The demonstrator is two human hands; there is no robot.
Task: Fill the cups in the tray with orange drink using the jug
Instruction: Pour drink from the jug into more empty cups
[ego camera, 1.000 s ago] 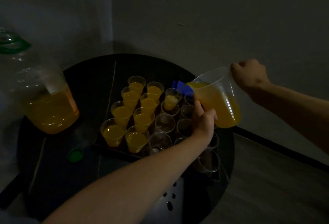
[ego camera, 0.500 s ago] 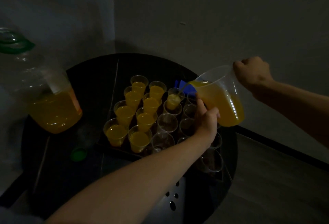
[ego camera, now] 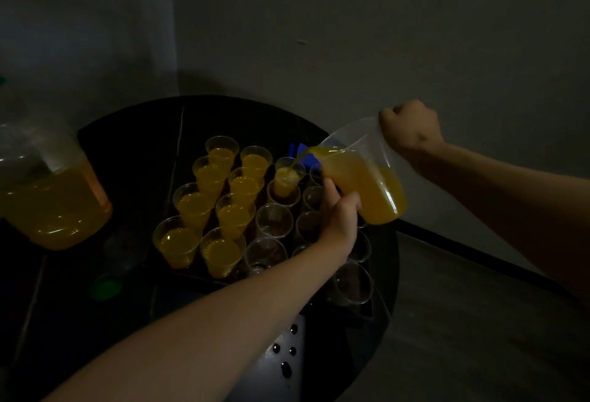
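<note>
The right hand grips the handle of the clear jug, which is tilted over the tray on the dark round worktop. The left hand cups the jug's lower side. Orange drink streams into a back-row cup. Eight full cups stand to its left and empty cups stand nearer.

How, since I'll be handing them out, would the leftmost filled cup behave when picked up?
The leftmost filled cup looks like thin clear plastic, so it probably flexes under a squeeze. Filled high, it likely slops if tilted.
</note>
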